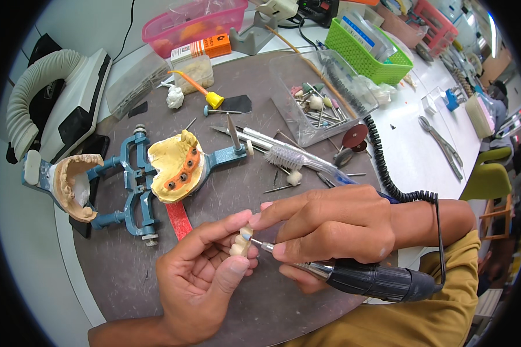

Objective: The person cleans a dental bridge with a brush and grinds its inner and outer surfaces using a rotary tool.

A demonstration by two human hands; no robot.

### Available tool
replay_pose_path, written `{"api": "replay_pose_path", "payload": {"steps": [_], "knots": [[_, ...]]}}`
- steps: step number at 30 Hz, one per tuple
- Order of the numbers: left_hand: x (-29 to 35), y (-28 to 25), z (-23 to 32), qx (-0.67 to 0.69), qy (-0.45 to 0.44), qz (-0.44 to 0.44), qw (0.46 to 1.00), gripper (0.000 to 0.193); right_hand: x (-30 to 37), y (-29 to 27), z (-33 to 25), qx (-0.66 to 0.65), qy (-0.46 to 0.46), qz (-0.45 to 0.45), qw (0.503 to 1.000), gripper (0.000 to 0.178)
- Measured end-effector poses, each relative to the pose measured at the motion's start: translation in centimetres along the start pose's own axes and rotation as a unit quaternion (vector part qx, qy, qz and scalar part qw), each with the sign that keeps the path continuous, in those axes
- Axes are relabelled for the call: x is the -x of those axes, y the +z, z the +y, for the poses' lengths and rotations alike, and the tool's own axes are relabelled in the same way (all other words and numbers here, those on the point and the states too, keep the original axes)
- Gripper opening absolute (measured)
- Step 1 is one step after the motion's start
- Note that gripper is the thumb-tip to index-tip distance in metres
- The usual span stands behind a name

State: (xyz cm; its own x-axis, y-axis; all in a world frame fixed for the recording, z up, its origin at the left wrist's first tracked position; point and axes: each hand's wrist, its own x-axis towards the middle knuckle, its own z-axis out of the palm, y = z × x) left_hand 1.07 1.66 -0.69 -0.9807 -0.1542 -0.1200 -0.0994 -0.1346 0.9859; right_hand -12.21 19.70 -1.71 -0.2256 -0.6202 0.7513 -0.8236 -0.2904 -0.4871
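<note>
Between the thumb and fingers of my left hand [200, 274] is a small cream dental bridge [241, 244] with a few tooth shapes and a bluish spot on it. My right hand [341, 228] grips a black dental handpiece [376, 279] with a metal nose, its thin bur touching or nearly touching the bridge beside the bluish spot. A fingertip of the right hand rests near the left fingers. Beyond the hands stands a blue articulator [138, 179], opened out. It carries a yellow plaster model [176, 165] with an orange gum strip and several dark metal posts, and a beige model [78, 185].
A clear box [324, 95] of burs stands at the back, beside a coiled black cord [382, 165]. A toothbrush [298, 157], a knife and loose burs lie before it. Left is a suction unit [75, 110] with a ribbed hose. Pliers [441, 147] lie on the right.
</note>
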Motion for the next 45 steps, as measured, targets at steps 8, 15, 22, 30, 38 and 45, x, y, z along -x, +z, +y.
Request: {"api": "replay_pose_path", "payload": {"steps": [8,15,22,30,38,45], "knots": [[0.0,0.1,-0.1,0.005,0.002,0.006,1.000,0.049,0.1,0.1,0.1,-0.005,-0.011,0.001,1.000,0.022],[0.0,-0.1,-0.3,-0.001,0.008,-0.003,1.000,0.049,0.2,0.6,0.2,0.000,-0.031,0.009,0.999,0.021],[0.1,0.2,0.1,0.000,0.000,0.010,1.000,0.049,0.3,0.4,0.1,-0.006,-0.022,0.005,1.000,0.022],[0.0,0.0,0.0,-0.001,-0.001,-0.004,1.000,0.049,0.3,0.2,0.3,-0.003,-0.017,0.001,1.000,0.020],[0.0,0.3,0.0,0.010,0.017,0.008,1.000,0.052,-0.3,-0.9,-0.4,-0.021,0.024,-0.039,0.999,0.031],[0.0,0.0,-0.4,-0.001,0.024,0.000,1.000,0.054,0.0,-0.3,-0.1,-0.006,-0.008,-0.017,1.000,0.035]]}}
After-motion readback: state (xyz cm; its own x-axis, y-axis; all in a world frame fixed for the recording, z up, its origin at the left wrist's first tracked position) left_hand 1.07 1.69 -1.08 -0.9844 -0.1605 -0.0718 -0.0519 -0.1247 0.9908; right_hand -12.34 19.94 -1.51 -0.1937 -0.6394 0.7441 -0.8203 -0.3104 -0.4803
